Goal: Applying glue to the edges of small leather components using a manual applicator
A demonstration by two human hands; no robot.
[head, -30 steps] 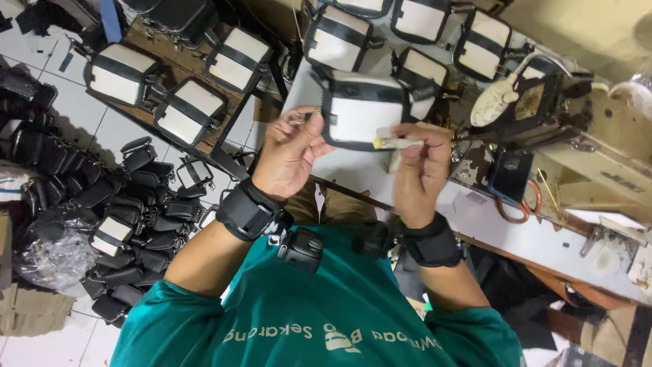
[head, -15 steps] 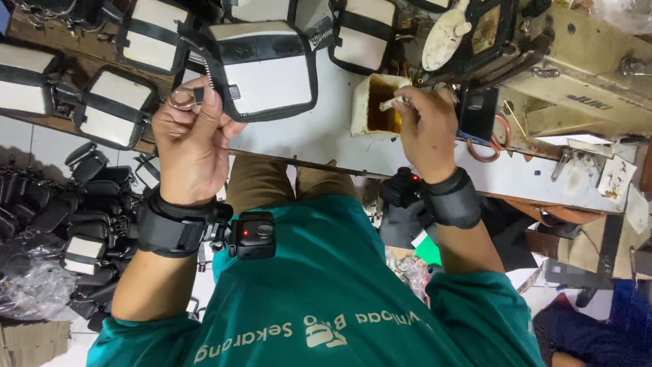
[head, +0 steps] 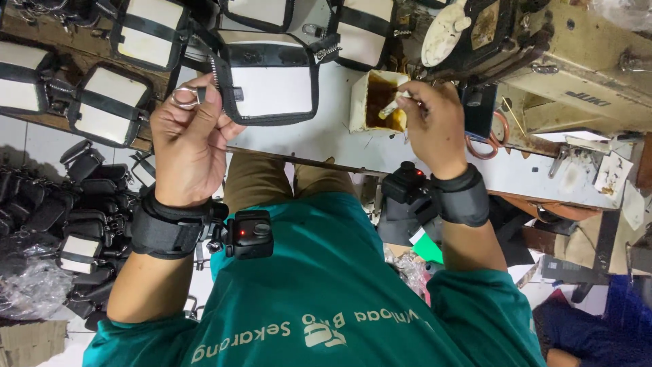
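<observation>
Six white pouches with black trim (head: pixel 275 85) lay along the top edge of the workbench (head: pixel 326 139). One open glue box (head: pixel 377 102) stood there. Two hands worked, left hand (head: pixel 190 139) and right hand (head: pixel 435 126). Two wrist cameras (head: pixel 251 234) showed.

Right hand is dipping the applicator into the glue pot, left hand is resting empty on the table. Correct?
Not quite. The head view shows the left hand is not empty: it grips the edge of the black-and-white pouch and a metal ring. The right hand does hold the applicator in the glue pot.
</observation>
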